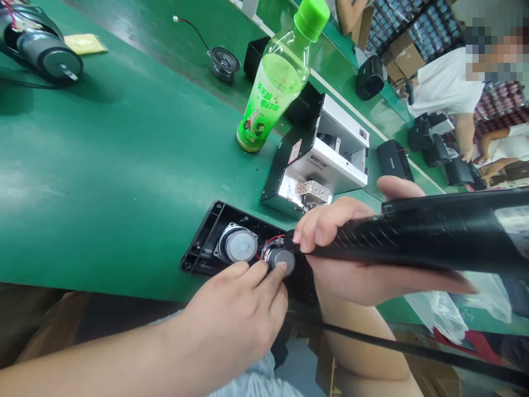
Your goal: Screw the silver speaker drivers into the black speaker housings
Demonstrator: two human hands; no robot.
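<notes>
In my right hand (343,264) is a black electric screwdriver (433,226), its tip end pointing at the smaller speaker driver (283,260). My left hand (243,303) is closed at that driver, with a fingertip pressed on its round grey magnet. The driver sits in a black plastic speaker panel (202,242) lying on the bench edge. Beside it in the panel is a second speaker driver (237,244) with a square metal frame. Red wires run between the two drivers. The screwdriver bit and the screw under it are too small or covered to make out.
Behind the panel stand a silver and black WEIXIN machine (318,154) and a green drink bottle (275,77). A loose speaker (224,62) with a wire lies further back on the green bench (124,182). A motor-like part (49,55) is at far left. People work across the bench.
</notes>
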